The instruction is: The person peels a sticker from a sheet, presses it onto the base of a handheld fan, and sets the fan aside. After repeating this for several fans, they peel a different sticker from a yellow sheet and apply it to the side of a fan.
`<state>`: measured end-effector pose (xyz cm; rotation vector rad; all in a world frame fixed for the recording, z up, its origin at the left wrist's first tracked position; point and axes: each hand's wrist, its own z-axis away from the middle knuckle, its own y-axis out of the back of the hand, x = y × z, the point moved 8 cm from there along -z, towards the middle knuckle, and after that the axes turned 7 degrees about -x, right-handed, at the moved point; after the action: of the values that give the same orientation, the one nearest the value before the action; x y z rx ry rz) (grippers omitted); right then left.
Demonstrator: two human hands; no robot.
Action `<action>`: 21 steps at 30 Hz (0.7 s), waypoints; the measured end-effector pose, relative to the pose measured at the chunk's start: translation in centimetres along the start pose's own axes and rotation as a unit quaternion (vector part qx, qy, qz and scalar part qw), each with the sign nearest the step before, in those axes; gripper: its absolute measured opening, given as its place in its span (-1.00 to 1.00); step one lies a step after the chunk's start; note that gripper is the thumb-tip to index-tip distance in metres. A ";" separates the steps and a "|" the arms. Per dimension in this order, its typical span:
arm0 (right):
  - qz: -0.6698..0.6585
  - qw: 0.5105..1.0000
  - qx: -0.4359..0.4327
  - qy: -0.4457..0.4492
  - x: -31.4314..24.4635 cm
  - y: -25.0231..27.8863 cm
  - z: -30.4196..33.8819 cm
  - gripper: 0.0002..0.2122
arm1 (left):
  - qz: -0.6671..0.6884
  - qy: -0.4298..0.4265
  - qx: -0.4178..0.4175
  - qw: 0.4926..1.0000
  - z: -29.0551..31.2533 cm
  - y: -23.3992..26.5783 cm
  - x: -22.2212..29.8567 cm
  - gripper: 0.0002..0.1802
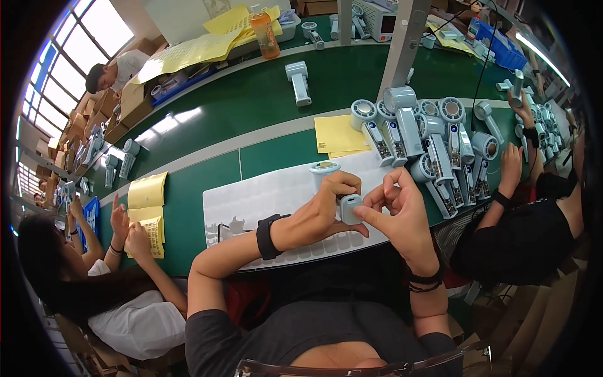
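Note:
A pale blue handheld fan [350,209] is held in front of me over the white moulded tray sheet [251,195]. My left hand [326,204] is closed around its handle, hiding most of it. The round fan head [324,168] shows beyond my knuckles, and the handle's end with a small dark slot points towards me. My right hand [402,217] has its thumb on that end, with the other fingers curled close beside it. Anything small between those fingers cannot be made out.
Several fans with exposed handle insides lie piled [433,135] at the right. Yellow sheets [339,134] lie beside them. One fan [298,83] and an orange bottle [264,34] stand farther off. A grey post [402,47] rises behind. Co-workers' hands [135,235] are at left and right.

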<state>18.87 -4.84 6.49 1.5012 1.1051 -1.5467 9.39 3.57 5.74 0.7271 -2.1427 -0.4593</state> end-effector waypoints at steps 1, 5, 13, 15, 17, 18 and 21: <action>-0.001 1.000 0.001 0.001 0.0 0.0 0.0 -0.56 | -0.001 0.000 0.000 1.000 0.0 0.0 0.0 -0.11; -0.004 1.000 0.005 0.004 0.1 0.0 0.0 -0.57 | -0.003 0.003 0.002 1.000 0.0 0.1 0.0 -0.11; 0.033 0.999 0.018 0.013 -0.2 0.0 0.1 -0.57 | 0.001 -0.002 -0.001 1.000 0.0 0.0 0.0 -0.10; 0.028 0.999 0.014 0.010 -0.2 0.0 0.0 -0.57 | 0.003 -0.002 -0.001 1.000 0.0 0.0 -0.1 -0.10; 0.025 1.000 0.016 0.009 -0.2 0.0 0.1 -0.57 | 0.009 -0.001 -0.001 1.000 0.0 -0.1 -0.1 -0.10; 0.022 1.000 0.018 0.009 -0.3 0.0 0.1 -0.57 | 0.012 -0.001 0.000 1.000 0.0 -0.2 -0.2 -0.11; 0.025 0.999 0.021 0.008 -0.4 0.0 0.2 -0.57 | 0.012 0.002 -0.002 1.000 0.0 -0.2 -0.1 -0.11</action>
<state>18.79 -5.05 6.84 1.5603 1.0419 -1.5359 9.52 3.51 5.58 0.6993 -2.1448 -0.4487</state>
